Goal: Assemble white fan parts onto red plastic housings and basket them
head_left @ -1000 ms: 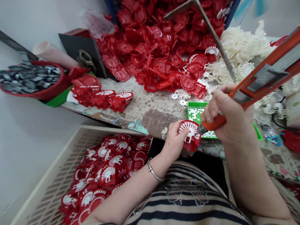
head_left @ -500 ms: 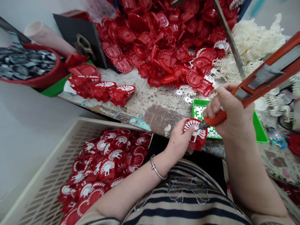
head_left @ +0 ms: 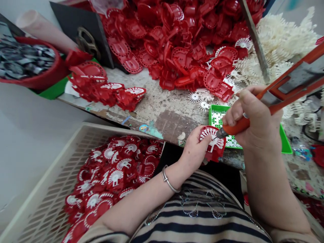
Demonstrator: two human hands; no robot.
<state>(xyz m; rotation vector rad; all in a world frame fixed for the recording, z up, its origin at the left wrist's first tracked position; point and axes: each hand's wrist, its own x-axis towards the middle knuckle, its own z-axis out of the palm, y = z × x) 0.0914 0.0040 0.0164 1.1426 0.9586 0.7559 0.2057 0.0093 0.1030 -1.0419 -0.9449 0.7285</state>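
Observation:
My left hand (head_left: 193, 146) is closed around a red plastic part (head_left: 215, 155) with a white fan-shaped piece (head_left: 210, 133) lying on its face. The thumb presses near the middle of the fan. My right hand (head_left: 255, 118) grips an orange electric screwdriver (head_left: 283, 91) that slants down to the left. Its thin tip points at the fan's centre beside my left thumb; whether it touches a screw there is too small to tell. Behind the screwdriver, a green tray (head_left: 286, 143) holds many small shiny pieces and is partly hidden by my right hand.
A large heap of red parts (head_left: 182, 60) covers the back of the worn bench (head_left: 174, 125). White fan pieces (head_left: 283, 37) pile up at right. Several red parts (head_left: 130, 98) stand at left, near a red basin (head_left: 60, 64). A pale crate (head_left: 48, 199) below holds red-and-white assemblies (head_left: 115, 177).
The view has shifted slightly. Both hands keep their holds, and the screwdriver tip stays at the middle of the white fan piece.

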